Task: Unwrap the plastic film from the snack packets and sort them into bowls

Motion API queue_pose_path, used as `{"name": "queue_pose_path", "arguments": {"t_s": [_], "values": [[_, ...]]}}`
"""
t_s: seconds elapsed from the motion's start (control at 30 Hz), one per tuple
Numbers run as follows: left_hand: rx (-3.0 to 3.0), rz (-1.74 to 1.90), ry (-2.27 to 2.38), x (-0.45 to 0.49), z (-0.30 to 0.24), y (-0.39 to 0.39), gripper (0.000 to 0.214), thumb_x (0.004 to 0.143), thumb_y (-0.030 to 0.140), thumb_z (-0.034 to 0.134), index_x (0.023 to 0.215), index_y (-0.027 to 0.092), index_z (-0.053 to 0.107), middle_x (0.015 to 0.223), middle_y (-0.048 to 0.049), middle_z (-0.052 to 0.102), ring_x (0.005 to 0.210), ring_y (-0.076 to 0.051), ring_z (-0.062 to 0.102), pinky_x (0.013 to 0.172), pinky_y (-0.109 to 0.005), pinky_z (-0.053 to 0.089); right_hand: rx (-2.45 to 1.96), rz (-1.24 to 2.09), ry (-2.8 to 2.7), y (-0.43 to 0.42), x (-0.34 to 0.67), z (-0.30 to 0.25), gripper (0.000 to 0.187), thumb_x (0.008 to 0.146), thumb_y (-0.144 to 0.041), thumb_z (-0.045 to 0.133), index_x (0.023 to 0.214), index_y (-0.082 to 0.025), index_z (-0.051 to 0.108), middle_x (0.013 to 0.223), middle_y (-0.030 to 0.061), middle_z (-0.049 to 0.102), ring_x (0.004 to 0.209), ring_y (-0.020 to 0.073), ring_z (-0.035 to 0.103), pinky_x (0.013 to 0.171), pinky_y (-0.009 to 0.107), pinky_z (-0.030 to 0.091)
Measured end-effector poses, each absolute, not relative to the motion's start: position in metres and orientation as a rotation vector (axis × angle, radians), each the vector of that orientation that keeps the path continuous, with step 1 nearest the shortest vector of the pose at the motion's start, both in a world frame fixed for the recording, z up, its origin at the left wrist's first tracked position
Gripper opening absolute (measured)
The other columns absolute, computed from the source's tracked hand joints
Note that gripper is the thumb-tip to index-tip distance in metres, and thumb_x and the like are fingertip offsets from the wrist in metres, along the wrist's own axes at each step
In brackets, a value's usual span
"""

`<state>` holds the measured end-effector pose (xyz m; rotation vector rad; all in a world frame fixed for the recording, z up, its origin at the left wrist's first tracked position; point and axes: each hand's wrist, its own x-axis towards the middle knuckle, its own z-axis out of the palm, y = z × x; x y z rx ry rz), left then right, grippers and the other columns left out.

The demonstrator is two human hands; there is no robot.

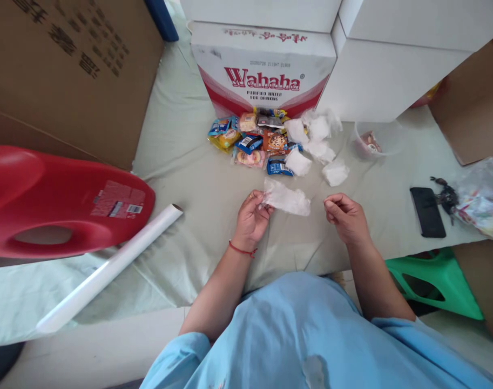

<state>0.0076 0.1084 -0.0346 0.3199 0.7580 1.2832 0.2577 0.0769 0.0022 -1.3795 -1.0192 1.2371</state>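
My left hand (253, 216) pinches one end of a crumpled, whitish see-through plastic bag (289, 199), which stretches to the right above the cloth. To the right of the bag and apart from it, my right hand (345, 216) is closed with thumb and forefinger together; whether anything small is between them I cannot make out. Beyond both hands lies a pile of wrapped snacks (250, 143) in blue, yellow, orange and pink packets. Several white crumpled plastic bundles (319, 150) lie against its right side, one of them (336, 173) a little nearer my right hand.
A white-and-red water carton (266, 70) stands behind the snacks, beside white boxes (384, 75). At left are a red jug (68, 189), a white roll (112, 265) and a brown carton (76, 70). To the right are a clear tub (387, 146), a black phone (427, 212) and a filled plastic bag (483, 194).
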Motion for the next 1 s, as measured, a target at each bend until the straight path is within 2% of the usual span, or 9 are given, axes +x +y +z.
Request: {"name": "queue_pose_path", "arguments": {"t_s": [0.2, 0.3, 0.4, 0.5, 0.57, 0.73, 0.8, 0.93, 1.0], "values": [[0.506, 1.292, 0.81, 0.016, -0.028, 0.1, 0.021, 0.066, 0.028, 0.082, 0.071, 0.022, 0.063, 0.095, -0.0016, 0.068, 0.082, -0.014, 0.058, 0.072, -0.025, 0.046, -1.445, 1.289, -1.012, 0.077, 0.23, 0.002, 0.052, 0.087, -0.071, 0.07, 0.114, -0.028, 0.062, 0.08, -0.0021, 0.066, 0.053, 0.0105, 0.05, 0.043, 0.022, 0.034], [0.702, 1.276, 0.804, 0.019, -0.027, 0.094, 0.017, 0.066, 0.027, 0.08, 0.067, 0.021, 0.064, 0.101, -0.0046, 0.07, 0.095, -0.018, 0.061, 0.084, -0.029, 0.047, -1.471, 1.303, -1.087, 0.083, 0.216, -0.003, 0.06, 0.078, -0.061, 0.083, 0.121, -0.027, 0.058, 0.083, -0.0013, 0.067, 0.068, 0.0153, 0.058, 0.048, 0.022, 0.041], [0.766, 1.263, 0.816, 0.02, -0.029, 0.093, 0.014, 0.064, 0.023, 0.076, 0.065, 0.02, 0.062, 0.095, -0.0047, 0.068, 0.095, -0.019, 0.06, 0.085, -0.03, 0.045, -1.43, 1.196, -1.135, 0.089, 0.214, -0.009, 0.047, 0.077, -0.046, 0.084, 0.115, -0.025, 0.063, 0.084, -0.0016, 0.065, 0.073, 0.0145, 0.056, 0.06, 0.024, 0.046], [0.639, 1.305, 0.89, 0.019, -0.035, 0.097, 0.014, 0.06, 0.018, 0.069, 0.07, 0.021, 0.059, 0.088, -0.0022, 0.065, 0.084, -0.016, 0.057, 0.074, -0.027, 0.043, -1.404, 1.069, -1.118, 0.091, 0.221, -0.012, 0.028, 0.085, -0.042, 0.076, 0.105, -0.024, 0.068, 0.088, -0.001, 0.064, 0.077, 0.0139, 0.056, 0.07, 0.026, 0.047], [0.581, 1.335, 0.916, 0.017, -0.039, 0.099, 0.018, 0.062, 0.019, 0.066, 0.077, 0.022, 0.057, 0.094, -0.0024, 0.065, 0.084, -0.016, 0.058, 0.071, -0.027, 0.044, -1.398, 0.994, -1.132, 0.09, 0.228, -0.012, 0.022, 0.088, -0.042, 0.075, 0.1, -0.025, 0.069, 0.09, -0.0007, 0.063, 0.08, 0.0145, 0.056, 0.074, 0.026, 0.047], [0.941, 1.519, 1.119, 0.014, -0.041, 0.095, 0.017, 0.085, 0.035, 0.064, 0.098, 0.024, 0.061, 0.106, -0.0045, 0.063, 0.099, -0.019, 0.06, 0.085, -0.03, 0.049, -1.262, 1.046, -1.126, 0.085, 0.234, -0.014, 0.016, 0.089, -0.04, 0.074, 0.094, -0.026, 0.068, 0.098, -0.0002, 0.066, 0.092, 0.0166, 0.063, 0.087, 0.031, 0.054], [1.222, 1.472, 1.167, 0.016, -0.04, 0.09, 0.029, 0.094, 0.048, 0.065, 0.109, 0.024, 0.064, 0.111, -0.0062, 0.064, 0.105, -0.02, 0.061, 0.093, -0.034, 0.05, -1.215, 1.132, -1.089, 0.083, 0.23, -0.012, 0.017, 0.089, -0.041, 0.075, 0.091, -0.026, 0.066, 0.108, 0.0012, 0.069, 0.099, 0.0184, 0.066, 0.088, 0.033, 0.057], [1.625, 1.248, 1.121, 0.025, -0.04, 0.084, 0.058, 0.088, 0.067, 0.072, 0.123, 0.022, 0.066, 0.124, -0.012, 0.065, 0.117, -0.027, 0.062, 0.104, -0.042, 0.05, -1.189, 1.231, -1.062, 0.081, 0.219, -0.004, 0.023, 0.089, -0.046, 0.077, 0.092, -0.027, 0.066, 0.116, 0.0027, 0.072, 0.106, 0.0204, 0.069, 0.086, 0.036, 0.063], [1.692, 1.214, 1.131, 0.028, -0.042, 0.084, 0.047, 0.089, 0.063, 0.074, 0.113, 0.022, 0.072, 0.122, -0.0121, 0.068, 0.119, -0.027, 0.062, 0.107, -0.043, 0.049, -1.211, 1.224, -1.108, 0.081, 0.216, 0.001, 0.024, 0.089, -0.048, 0.077, 0.095, -0.027, 0.067, 0.11, 0.0025, 0.073, 0.099, 0.0188, 0.071, 0.082, 0.035, 0.065]]}}
